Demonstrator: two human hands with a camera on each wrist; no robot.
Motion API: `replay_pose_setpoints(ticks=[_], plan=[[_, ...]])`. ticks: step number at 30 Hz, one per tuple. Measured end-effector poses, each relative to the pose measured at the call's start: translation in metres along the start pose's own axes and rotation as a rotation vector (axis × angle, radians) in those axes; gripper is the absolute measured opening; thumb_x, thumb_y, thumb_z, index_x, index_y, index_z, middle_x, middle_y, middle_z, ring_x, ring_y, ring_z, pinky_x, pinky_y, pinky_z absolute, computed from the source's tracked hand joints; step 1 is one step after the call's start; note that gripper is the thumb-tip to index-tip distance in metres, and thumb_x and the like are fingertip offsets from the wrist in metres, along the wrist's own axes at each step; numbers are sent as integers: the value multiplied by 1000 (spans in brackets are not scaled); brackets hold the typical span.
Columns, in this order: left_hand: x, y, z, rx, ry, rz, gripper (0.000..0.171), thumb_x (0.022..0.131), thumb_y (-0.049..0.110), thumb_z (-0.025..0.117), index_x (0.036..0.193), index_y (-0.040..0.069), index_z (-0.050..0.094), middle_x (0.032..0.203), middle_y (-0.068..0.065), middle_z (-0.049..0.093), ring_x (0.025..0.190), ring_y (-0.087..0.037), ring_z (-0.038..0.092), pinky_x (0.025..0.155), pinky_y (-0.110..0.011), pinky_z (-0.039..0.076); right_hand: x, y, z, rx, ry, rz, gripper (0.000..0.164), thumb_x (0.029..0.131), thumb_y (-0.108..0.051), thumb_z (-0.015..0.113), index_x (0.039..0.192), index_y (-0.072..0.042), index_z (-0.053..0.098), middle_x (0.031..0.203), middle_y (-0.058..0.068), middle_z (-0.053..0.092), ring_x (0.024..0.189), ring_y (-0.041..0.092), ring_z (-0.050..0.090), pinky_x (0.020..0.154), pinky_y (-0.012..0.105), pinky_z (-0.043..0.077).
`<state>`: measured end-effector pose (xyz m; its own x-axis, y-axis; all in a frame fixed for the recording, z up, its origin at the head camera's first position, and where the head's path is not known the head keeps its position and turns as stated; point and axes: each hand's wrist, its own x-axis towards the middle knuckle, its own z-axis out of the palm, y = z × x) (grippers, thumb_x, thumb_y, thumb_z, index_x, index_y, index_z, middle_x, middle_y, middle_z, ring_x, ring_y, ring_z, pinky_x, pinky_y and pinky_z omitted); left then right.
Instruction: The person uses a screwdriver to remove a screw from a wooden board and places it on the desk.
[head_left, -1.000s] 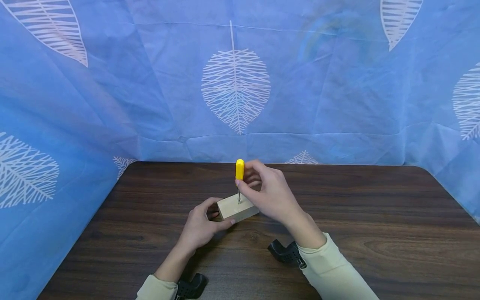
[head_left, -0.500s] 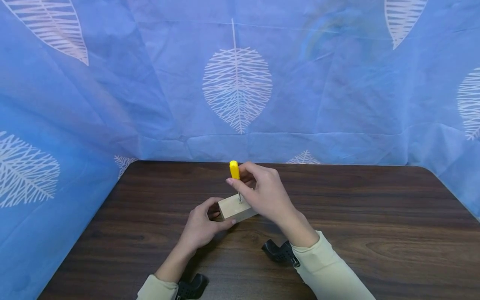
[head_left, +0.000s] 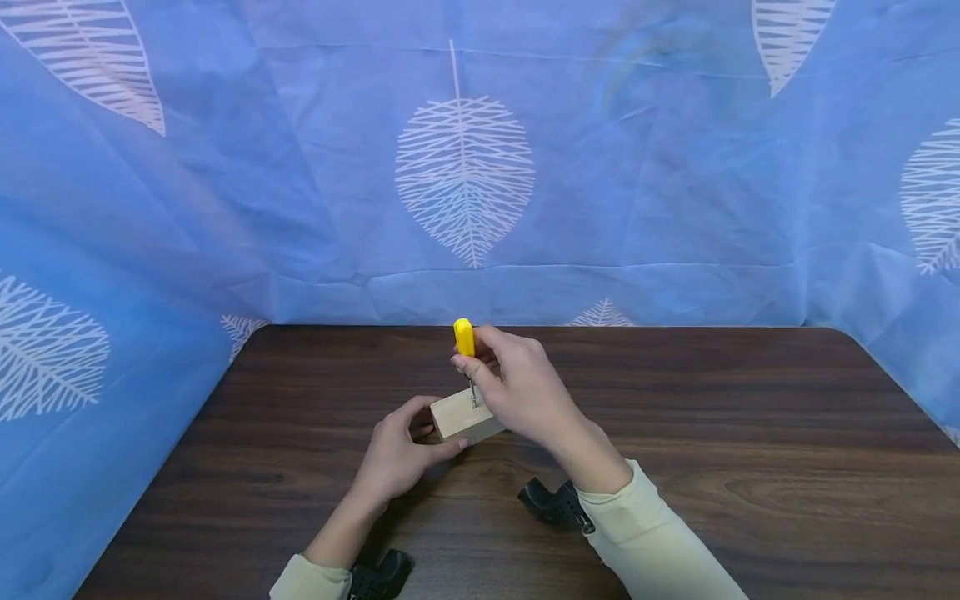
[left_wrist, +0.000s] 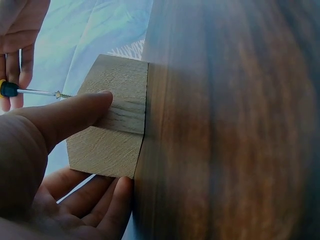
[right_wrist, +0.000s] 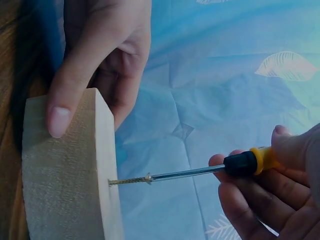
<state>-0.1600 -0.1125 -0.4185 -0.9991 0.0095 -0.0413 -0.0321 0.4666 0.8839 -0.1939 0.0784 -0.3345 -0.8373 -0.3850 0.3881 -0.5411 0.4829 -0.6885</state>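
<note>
A pale wooden block point(head_left: 457, 414) lies on the dark table, its left end gripped by my left hand point(head_left: 401, 454), thumb on the near side and fingers on the far side. My right hand point(head_left: 528, 387) holds a screwdriver point(head_left: 464, 337) with a yellow and black handle between thumb and fingers. In the right wrist view the metal shaft point(right_wrist: 190, 173) meets the head of a brass-coloured screw point(right_wrist: 129, 181), whose tip stands in the block's top face. Much of the screw's thread shows above the wood. The screwdriver leans slightly left in the head view.
The dark wood-grain table point(head_left: 712, 417) extends to both sides of the hands. Behind it hangs a blue cloth point(head_left: 337, 167) with white leaf prints. Black wrist-worn devices point(head_left: 555, 504) sit under both cuffs, close over the table.
The screwdriver handle has tipped from upright to a slight left lean, and my right hand has shifted a little left with it. My left hand keeps its hold on the block.
</note>
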Motion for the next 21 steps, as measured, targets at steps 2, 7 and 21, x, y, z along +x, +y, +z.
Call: replay_pose_setpoints(ticks=[2,7,21], plan=[[0,0,0,-1,-3,-6,48,86,21,93,129,16,72,128,-7,74,122,-28,71,109,-50,60,0,0,1,6,1,4,20,105,-21,73,120,-9,71,106,3,77,92,14,73,83,34,65],[0,0,0,-3,-10,-11,49,86,22,93,130,16,72,128,-7,74,122,-27,71,109,-50,59,-1,0,4,-3,48,-8,19,99,-21,79,114,-10,72,104,1,78,90,14,73,82,40,67],[-2,0,1,6,-1,5,51,86,23,93,131,16,71,128,-8,75,121,-28,71,108,-51,60,-3,4,8,58,150,-122,15,90,-17,90,101,-12,80,94,-2,71,80,9,69,74,28,64]])
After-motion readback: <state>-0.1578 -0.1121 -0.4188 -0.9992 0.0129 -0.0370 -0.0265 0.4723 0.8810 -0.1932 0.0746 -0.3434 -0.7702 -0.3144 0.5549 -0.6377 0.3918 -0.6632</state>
